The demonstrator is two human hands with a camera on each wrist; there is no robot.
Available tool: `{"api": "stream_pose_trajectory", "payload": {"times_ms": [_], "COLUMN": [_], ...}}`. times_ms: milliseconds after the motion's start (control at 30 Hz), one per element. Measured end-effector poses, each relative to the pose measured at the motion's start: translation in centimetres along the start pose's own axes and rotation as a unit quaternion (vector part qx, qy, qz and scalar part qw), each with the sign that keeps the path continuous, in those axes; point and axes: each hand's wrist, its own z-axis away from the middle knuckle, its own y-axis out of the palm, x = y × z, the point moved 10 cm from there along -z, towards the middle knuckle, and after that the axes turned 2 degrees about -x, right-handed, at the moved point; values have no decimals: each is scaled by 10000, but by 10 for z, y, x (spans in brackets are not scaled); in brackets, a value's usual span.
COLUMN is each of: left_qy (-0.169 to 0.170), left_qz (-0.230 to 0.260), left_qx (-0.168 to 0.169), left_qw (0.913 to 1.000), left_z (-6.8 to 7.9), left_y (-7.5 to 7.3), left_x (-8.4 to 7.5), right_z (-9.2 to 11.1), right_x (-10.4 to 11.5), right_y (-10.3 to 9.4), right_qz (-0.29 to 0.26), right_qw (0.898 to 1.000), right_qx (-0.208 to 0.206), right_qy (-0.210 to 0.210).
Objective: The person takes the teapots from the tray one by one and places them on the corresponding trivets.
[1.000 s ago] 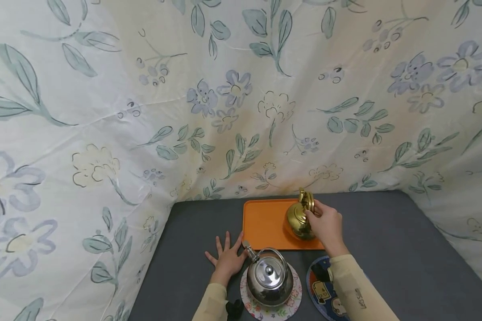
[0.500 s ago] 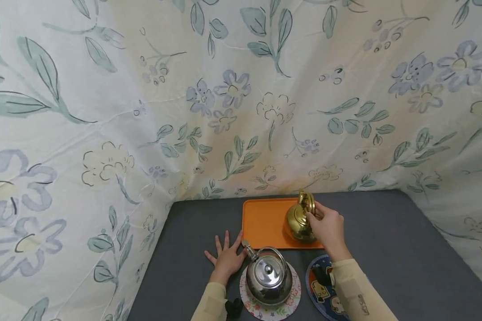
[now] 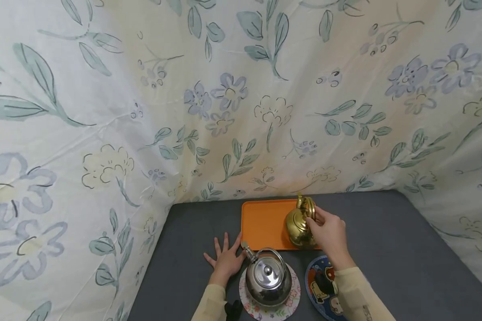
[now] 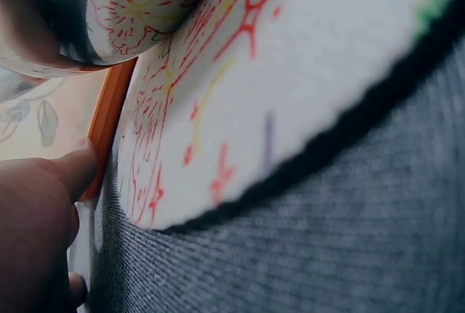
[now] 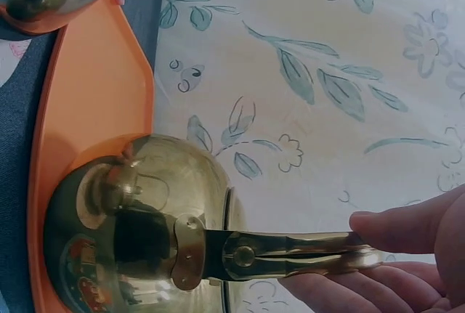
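Observation:
A shiny gold kettle (image 3: 298, 228) sits over the right part of the orange tray (image 3: 261, 225); the head view does not show whether its base fully rests there. My right hand (image 3: 331, 234) holds its upright handle (image 5: 305, 253) between thumb and fingers. My left hand (image 3: 226, 262) lies on the table with fingers spread, its thumb and index finger at the tray's near left corner. In the left wrist view the thumb touches the tray's edge (image 4: 109, 113). Beside this hand stands a silver kettle (image 3: 267, 285) on a floral round mat (image 3: 292, 303).
A dark blue round mat (image 3: 315, 294) with cartoon figures lies under my right forearm. The grey tabletop (image 3: 401, 249) extends to the right. Floral cloth (image 3: 265, 133) hangs behind and on both sides of the table.
The gold kettle and my right hand have moved slightly toward the tray's near edge. My left hand has stayed at the tray corner, and the silver kettle has not moved.

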Motion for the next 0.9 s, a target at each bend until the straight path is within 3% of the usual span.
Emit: {"api": "stream_pose_trajectory", "payload": {"times_ms": [667,900], "left_qy": [39,67], "left_qz": [23,61], "left_qx": [10,4], "left_qw": [10000,10000], "left_z": [1,2], "left_y": [-1,-5], "left_x": [4,1], "right_z": [23,31], "right_x": [9,13], "right_y": [-11,-20], "right_qz": [82,108], "right_qw": [9999,9993], "right_qx": [-49,-245], "right_qy": [-118,-258]}}
